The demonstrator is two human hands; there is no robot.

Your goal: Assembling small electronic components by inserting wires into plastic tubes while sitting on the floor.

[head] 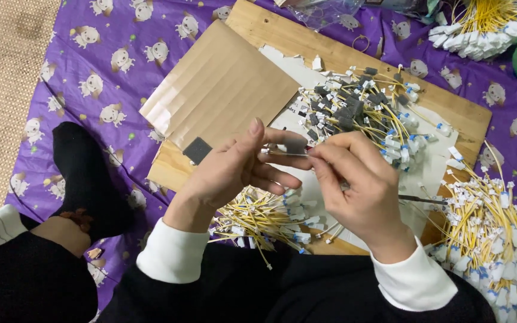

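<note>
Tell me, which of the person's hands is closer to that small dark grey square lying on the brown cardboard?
Left. The left hand is just right of the dark grey square, almost beside it. The right hand is farther right, beyond the left hand, over the wooden board.

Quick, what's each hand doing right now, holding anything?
Left hand: closed in a pinch on a small grey pad.
Right hand: closed, fingertips on a thin yellow wire at the pad.

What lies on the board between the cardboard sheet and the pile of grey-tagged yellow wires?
In the head view, torn white paper covers the board between the cardboard and the wire pile, with a few loose white connectors on it.
</note>
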